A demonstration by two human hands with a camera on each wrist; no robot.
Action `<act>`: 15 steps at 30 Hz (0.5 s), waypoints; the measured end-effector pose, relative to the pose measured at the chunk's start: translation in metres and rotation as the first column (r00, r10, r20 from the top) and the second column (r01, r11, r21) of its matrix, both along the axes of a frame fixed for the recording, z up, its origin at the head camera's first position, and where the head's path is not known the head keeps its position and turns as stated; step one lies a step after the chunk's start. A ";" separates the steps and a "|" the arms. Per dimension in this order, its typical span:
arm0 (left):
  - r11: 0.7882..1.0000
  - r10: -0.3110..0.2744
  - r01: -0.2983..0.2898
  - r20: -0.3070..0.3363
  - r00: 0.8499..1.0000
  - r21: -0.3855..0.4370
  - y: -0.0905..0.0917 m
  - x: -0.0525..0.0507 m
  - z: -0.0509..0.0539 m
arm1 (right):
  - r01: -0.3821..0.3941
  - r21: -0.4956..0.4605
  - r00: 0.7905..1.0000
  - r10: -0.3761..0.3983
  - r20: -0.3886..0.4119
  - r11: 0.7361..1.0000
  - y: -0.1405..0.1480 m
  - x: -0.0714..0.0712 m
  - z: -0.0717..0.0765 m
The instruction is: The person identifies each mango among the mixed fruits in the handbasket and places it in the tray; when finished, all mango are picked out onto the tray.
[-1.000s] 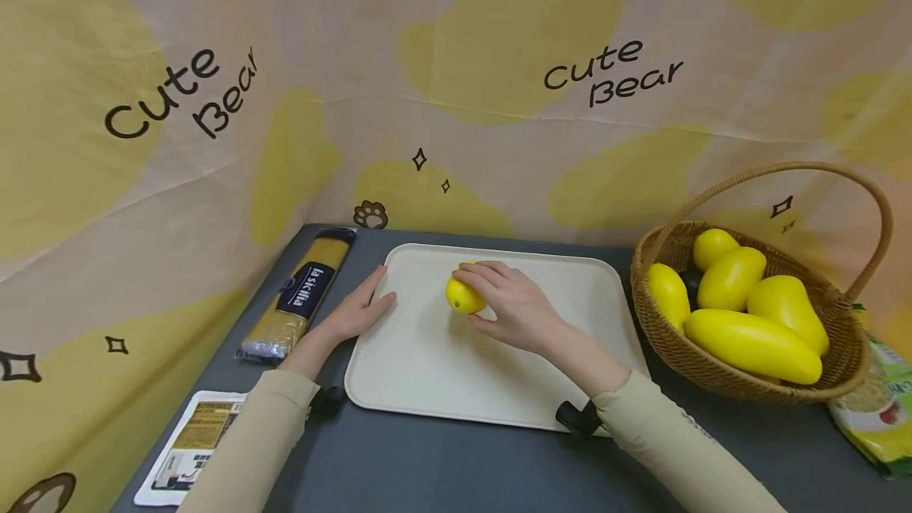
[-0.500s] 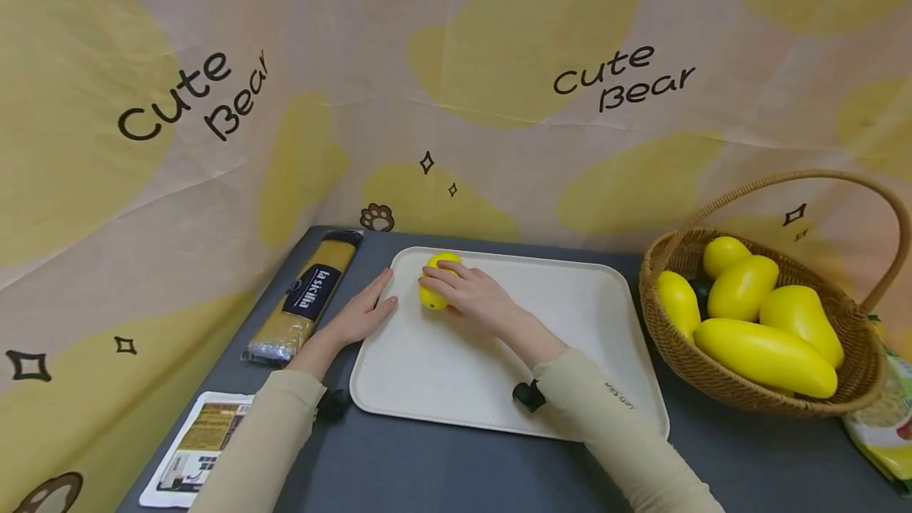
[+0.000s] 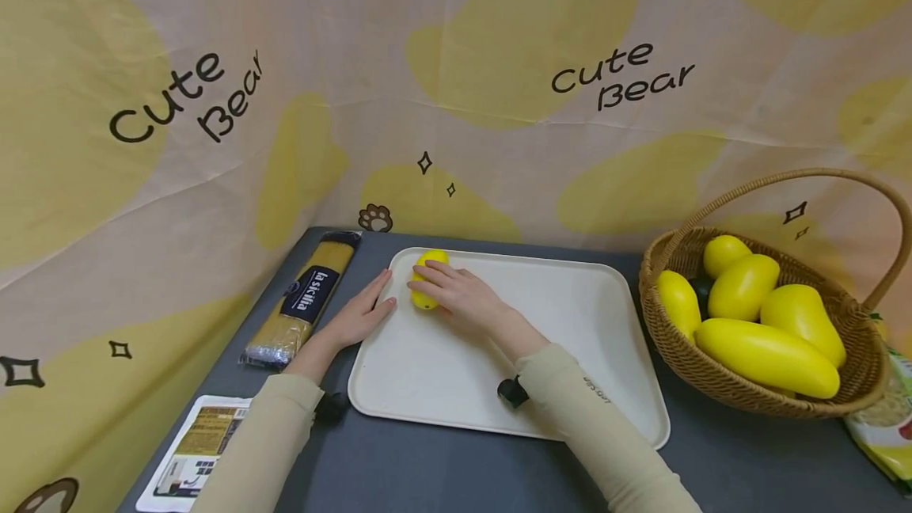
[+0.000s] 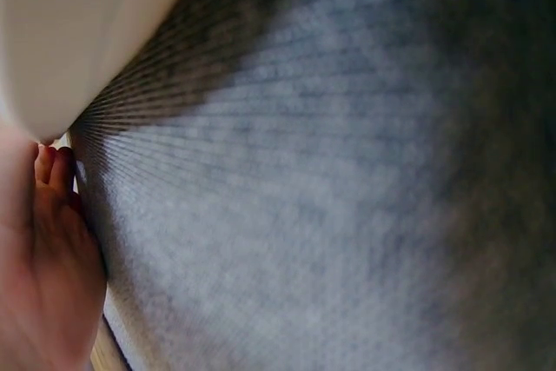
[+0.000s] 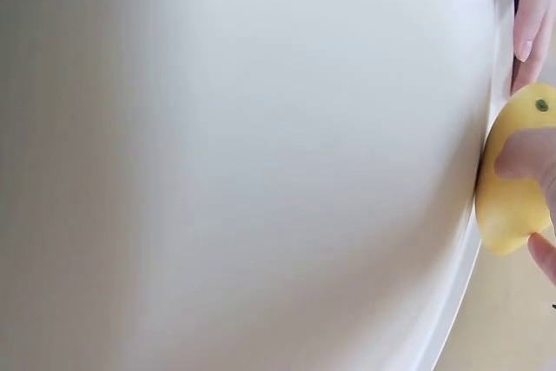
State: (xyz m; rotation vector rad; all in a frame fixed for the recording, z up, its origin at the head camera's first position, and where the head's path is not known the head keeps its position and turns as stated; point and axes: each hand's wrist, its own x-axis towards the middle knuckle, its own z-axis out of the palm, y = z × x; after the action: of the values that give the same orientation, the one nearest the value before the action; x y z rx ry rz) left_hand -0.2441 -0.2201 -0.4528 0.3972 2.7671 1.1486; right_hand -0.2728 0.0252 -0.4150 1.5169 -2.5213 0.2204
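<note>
A yellow lemon [image 3: 427,298] sits at the back left corner of the white tray [image 3: 563,323]. My right hand [image 3: 463,303] holds it from above, fingers bent over its top. In the right wrist view, the thumb [image 5: 526,152] presses the side of the lemon [image 5: 506,206], whose green stem mark shows. My left hand [image 3: 359,315] rests along the tray's left edge, with fingers straight and thumb apart. Only part of the left hand [image 4: 56,275] appears in the left wrist view, beside the pale tray wall [image 4: 78,32].
Left of the tray lies a pack of spaghetti [image 3: 302,299]. A white-framed printed card [image 3: 195,454] is at the front left. To the right stands a wicker basket [image 3: 663,339] with several yellow fruits and a tall handle. Behind it lies a green-and-yellow bag [image 3: 883,434], partly hidden.
My right hand has carried the lemon leftwards across the tray, from near its back middle to its back left corner. The left hand has stayed at the tray's left edge.
</note>
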 end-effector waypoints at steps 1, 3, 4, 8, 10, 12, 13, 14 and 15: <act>1.000 0.002 -0.002 0.003 1.000 0.000 0.000 0.000 0.000 | 0.010 -0.006 1.000 -0.010 0.029 1.000 -0.001 0.000 0.000; 1.000 0.005 -0.005 0.004 1.000 -0.003 0.000 0.001 0.001 | 0.033 -0.022 0.996 -0.031 0.088 0.999 -0.002 0.001 0.000; 1.000 0.007 -0.007 0.007 1.000 -0.003 0.000 0.001 0.001 | 0.052 -0.022 0.992 -0.049 0.120 0.998 -0.002 0.002 0.000; 1.000 0.008 -0.008 0.003 1.000 -0.002 0.000 0.000 -0.001 | 0.079 -0.059 0.979 -0.067 0.195 0.995 -0.002 0.003 -0.002; 1.000 0.008 -0.008 0.003 1.000 0.000 -0.001 0.000 -0.002 | 0.086 -0.078 0.975 -0.067 0.213 0.993 -0.002 0.003 -0.003; 1.000 0.006 -0.006 -0.002 1.000 -0.002 -0.001 0.000 -0.002 | 0.088 -0.101 0.972 -0.063 0.227 0.991 -0.002 0.002 -0.004; 1.000 0.005 -0.005 -0.004 1.000 -0.003 -0.001 0.000 -0.002 | 0.089 -0.109 0.971 -0.062 0.231 0.990 -0.002 0.002 -0.004; 1.000 0.005 -0.005 -0.007 1.000 -0.004 -0.001 -0.001 -0.002 | 0.091 -0.116 0.970 -0.062 0.234 0.989 -0.002 0.002 -0.005; 1.000 0.003 -0.003 -0.010 1.000 -0.006 -0.001 -0.001 -0.002 | 0.094 -0.123 0.969 -0.063 0.238 0.988 -0.002 0.002 -0.005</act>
State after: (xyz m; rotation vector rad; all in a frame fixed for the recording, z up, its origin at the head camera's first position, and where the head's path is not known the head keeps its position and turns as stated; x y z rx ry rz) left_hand -0.2447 -0.2213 -0.4548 0.3994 2.7804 1.1421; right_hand -0.2709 0.0233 -0.4196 1.4105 -2.6757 0.5750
